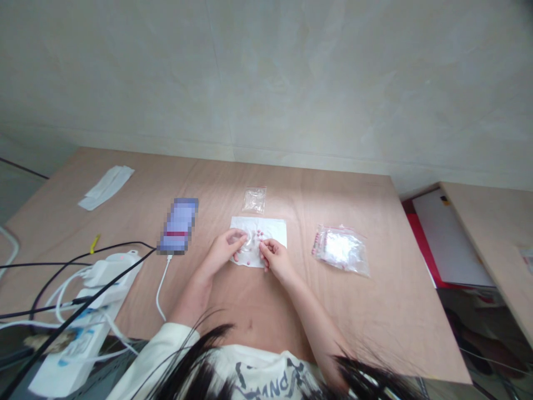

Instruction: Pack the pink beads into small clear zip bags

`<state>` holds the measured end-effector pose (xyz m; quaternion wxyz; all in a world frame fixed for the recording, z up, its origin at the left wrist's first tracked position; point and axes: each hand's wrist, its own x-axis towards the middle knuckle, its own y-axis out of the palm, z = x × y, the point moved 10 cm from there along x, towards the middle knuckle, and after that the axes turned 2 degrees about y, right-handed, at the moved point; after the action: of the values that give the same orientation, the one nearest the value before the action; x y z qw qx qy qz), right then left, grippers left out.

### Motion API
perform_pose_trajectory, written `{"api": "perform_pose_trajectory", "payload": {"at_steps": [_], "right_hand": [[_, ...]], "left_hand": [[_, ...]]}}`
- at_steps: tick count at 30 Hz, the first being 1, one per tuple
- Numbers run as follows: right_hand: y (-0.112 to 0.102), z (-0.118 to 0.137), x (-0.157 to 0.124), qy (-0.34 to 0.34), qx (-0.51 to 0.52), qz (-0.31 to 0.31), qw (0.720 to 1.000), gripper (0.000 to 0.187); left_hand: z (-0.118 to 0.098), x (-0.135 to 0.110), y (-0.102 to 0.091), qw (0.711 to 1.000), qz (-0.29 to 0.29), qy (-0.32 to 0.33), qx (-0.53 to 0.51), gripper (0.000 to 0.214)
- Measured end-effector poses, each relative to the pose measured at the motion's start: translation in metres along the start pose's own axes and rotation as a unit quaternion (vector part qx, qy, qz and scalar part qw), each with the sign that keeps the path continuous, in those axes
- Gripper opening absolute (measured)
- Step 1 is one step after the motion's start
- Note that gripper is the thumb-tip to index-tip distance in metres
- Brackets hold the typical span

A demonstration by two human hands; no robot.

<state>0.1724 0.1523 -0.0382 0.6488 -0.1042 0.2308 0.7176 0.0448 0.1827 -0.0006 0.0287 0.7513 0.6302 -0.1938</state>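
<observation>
My left hand (pixel 222 251) and my right hand (pixel 275 259) sit close together above a white sheet of paper (pixel 270 229) on the wooden table (pixel 353 311). Small pink beads (pixel 259 235) lie scattered on the sheet. My left fingertips pinch a curved, transparent strand (pixel 250 241). My right fingertips come together near the beads, and whatever they hold is too small to tell. A flat transparent plastic bag (pixel 254 200) lies just beyond the sheet. To the right lies a zip bag (pixel 341 251) holding white material and pink beads.
A phone with a pixelated screen (pixel 179 225) lies left of the sheet on a white charging cable (pixel 161 294). Further left are a power strip (pixel 83 333) with plugs and black cables, a yellow clip (pixel 95 243), and a white paper packet (pixel 106 188). A wall backs the table.
</observation>
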Motion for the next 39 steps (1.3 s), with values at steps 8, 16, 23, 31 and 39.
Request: {"api": "perform_pose_trajectory", "payload": {"at_steps": [8, 16, 23, 31, 39], "right_hand": [[0.001, 0.004, -0.003, 0.001, 0.009, 0.011, 1.0, 0.026], [-0.01, 0.074, -0.035, -0.145, -0.127, -0.085, 0.978, 0.015], [0.017, 0.115, -0.063, -0.255, -0.239, 0.0, 0.937, 0.012], [-0.006, 0.087, -0.068, -0.148, -0.174, -0.057, 0.972, 0.011], [-0.022, 0.084, -0.075, -0.156, -0.187, -0.111, 0.964, 0.012]], "left_hand": [[-0.003, -0.005, -0.009, 1.0, -0.025, 0.007, -0.007, 0.03], [-0.019, -0.031, -0.003, 0.997, 0.076, 0.023, -0.009, 0.036], [-0.056, -0.031, 0.002, 0.99, 0.074, 0.1, 0.065, 0.024], [-0.056, -0.044, 0.005, 0.994, 0.068, 0.074, 0.045, 0.021], [-0.062, -0.057, 0.011, 0.988, 0.078, 0.103, 0.09, 0.022]]}}
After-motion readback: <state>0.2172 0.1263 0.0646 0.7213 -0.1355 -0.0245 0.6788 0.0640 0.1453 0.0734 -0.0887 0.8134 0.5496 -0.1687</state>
